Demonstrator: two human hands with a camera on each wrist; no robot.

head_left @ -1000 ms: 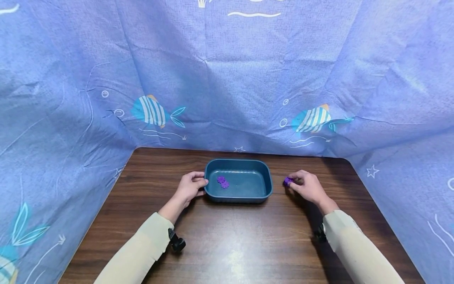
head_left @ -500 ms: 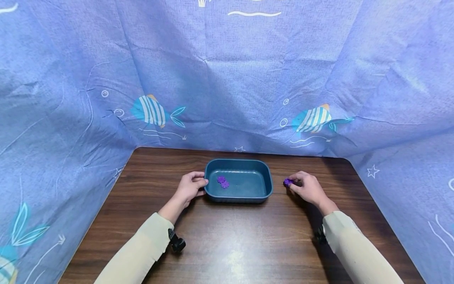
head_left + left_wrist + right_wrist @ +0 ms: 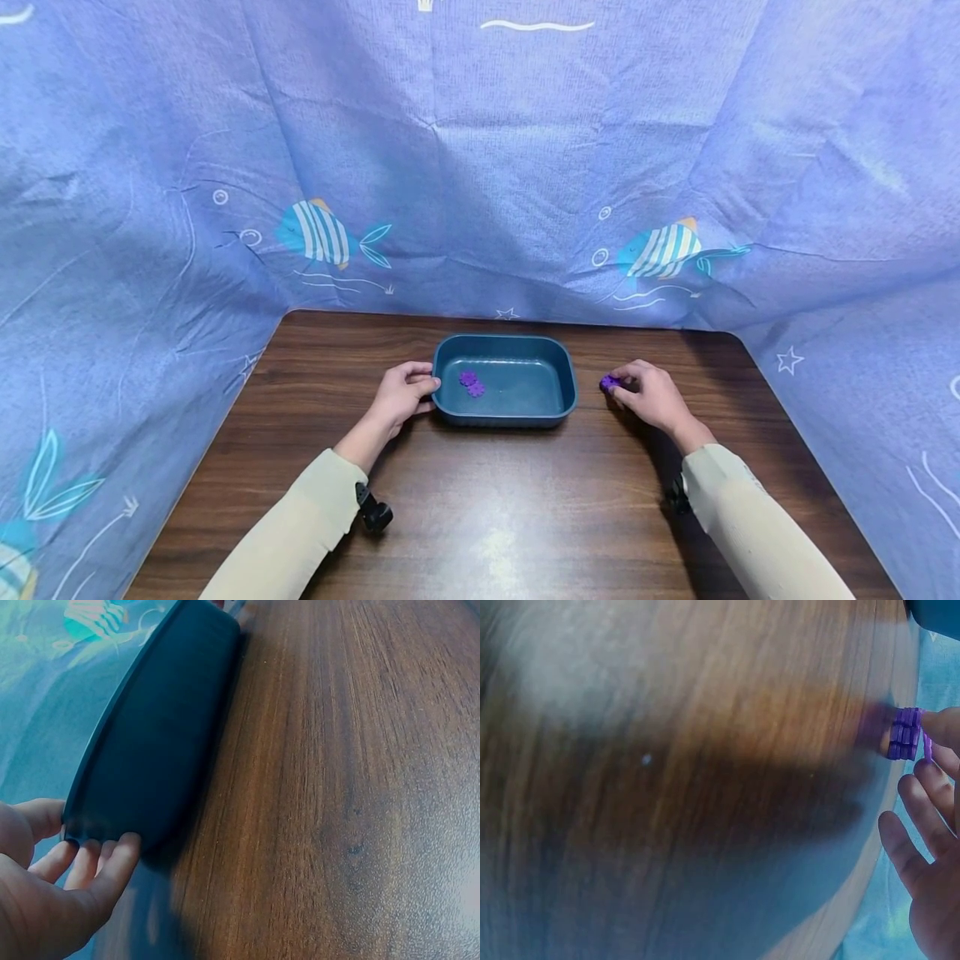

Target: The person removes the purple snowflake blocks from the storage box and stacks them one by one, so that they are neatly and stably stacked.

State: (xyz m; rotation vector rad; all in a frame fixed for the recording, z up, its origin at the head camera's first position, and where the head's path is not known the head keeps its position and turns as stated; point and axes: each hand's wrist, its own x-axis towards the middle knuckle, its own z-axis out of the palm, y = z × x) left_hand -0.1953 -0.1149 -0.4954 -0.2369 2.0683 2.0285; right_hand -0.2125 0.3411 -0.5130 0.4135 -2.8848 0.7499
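Observation:
A dark teal rectangular tray (image 3: 525,400) stands on the table, two purple flower-shaped pieces (image 3: 476,389) lying overlapped near its left end. My left hand (image 3: 401,396) grips that end, thumb over the rim and fingers against the outer wall; the left wrist view shows the fingertips on the tray's side (image 3: 150,742). To the right of the tray, my right hand (image 3: 651,392) pinches a short stack of purple flower-shaped pieces (image 3: 609,383) between thumb and fingers. Seen from the right wrist, the stack (image 3: 904,735) shows several notched layers edge-on, and the other fingers are spread below it.
The brown wood-grain table (image 3: 465,500) carries the tray and both hands. Behind it and at its sides hangs a blue cloth (image 3: 502,192) printed with striped fish. A black camera (image 3: 375,512) sits on the left wrist.
The purple stack has tilted slightly in the right hand's fingers. Both hands, the tray and the two pieces inside it keep their places.

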